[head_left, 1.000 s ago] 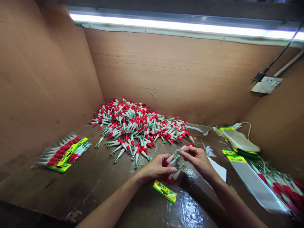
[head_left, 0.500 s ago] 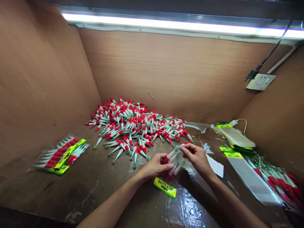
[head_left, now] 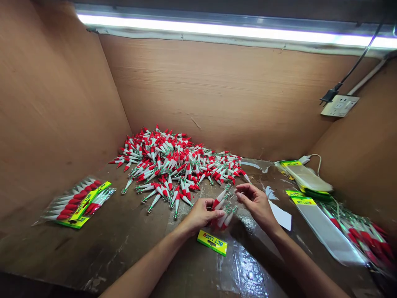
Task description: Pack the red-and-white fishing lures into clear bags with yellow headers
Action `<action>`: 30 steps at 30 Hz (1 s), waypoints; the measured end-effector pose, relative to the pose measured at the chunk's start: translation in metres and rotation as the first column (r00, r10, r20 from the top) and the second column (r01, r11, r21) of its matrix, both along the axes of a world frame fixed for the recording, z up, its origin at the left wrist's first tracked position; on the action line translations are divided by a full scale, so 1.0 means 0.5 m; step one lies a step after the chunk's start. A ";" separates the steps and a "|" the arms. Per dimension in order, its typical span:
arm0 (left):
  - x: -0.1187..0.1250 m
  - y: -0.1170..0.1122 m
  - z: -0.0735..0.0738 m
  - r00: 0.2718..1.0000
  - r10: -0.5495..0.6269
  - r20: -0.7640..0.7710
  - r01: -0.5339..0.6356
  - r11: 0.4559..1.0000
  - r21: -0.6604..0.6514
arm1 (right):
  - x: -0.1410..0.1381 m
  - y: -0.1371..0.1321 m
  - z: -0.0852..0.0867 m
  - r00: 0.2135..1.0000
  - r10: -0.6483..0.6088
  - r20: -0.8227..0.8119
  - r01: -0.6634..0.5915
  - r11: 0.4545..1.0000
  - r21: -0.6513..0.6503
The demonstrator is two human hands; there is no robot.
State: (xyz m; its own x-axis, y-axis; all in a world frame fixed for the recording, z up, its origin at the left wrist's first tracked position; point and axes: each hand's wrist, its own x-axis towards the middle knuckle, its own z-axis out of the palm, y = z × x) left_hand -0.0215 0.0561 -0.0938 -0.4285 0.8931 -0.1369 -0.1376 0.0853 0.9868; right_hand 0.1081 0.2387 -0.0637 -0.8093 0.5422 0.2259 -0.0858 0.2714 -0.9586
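My left hand [head_left: 203, 215] is closed around a clear plastic bag with several red-and-white fishing lures [head_left: 221, 198] in it, their green hooks pointing up and to the right. The bag's yellow-green header card [head_left: 212, 243], printed BCT LURE, hangs below that hand. To the right of the hooks is my right hand [head_left: 256, 203], its thumb and forefinger slightly apart with no lure between them. Whether its fingertips touch the clear film cannot be made out. Beyond both hands a big pile of loose red-and-white lures [head_left: 182, 159] covers the back of the table.
Filled lure packets [head_left: 77, 203] lie at the left. On the right are flat clear bags with yellow headers [head_left: 328, 231], another bag stack [head_left: 307, 176] and a bunch of lures [head_left: 362, 236]. A white card [head_left: 281, 216] lies beside my right hand. A plug [head_left: 328, 96] dangles by a socket.
The lure at my right fingertips has left them, and one more now shows upright in the bag. My left hand and the bag have shifted slightly left, away from the right hand.
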 end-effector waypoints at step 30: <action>-0.007 -0.006 0.007 0.976 -0.155 0.152 0.148 0.987 0.056 | 0.004 0.023 -0.018 0.985 0.097 0.145 -0.144 0.921 0.361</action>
State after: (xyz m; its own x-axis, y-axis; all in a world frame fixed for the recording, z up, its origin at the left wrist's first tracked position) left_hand -0.0252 0.0533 -0.0906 -0.2645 0.9526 -0.1505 -0.2784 0.0740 0.9576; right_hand 0.1102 0.2503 -0.0727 -0.8972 0.3359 0.2866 -0.0292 0.6027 -0.7975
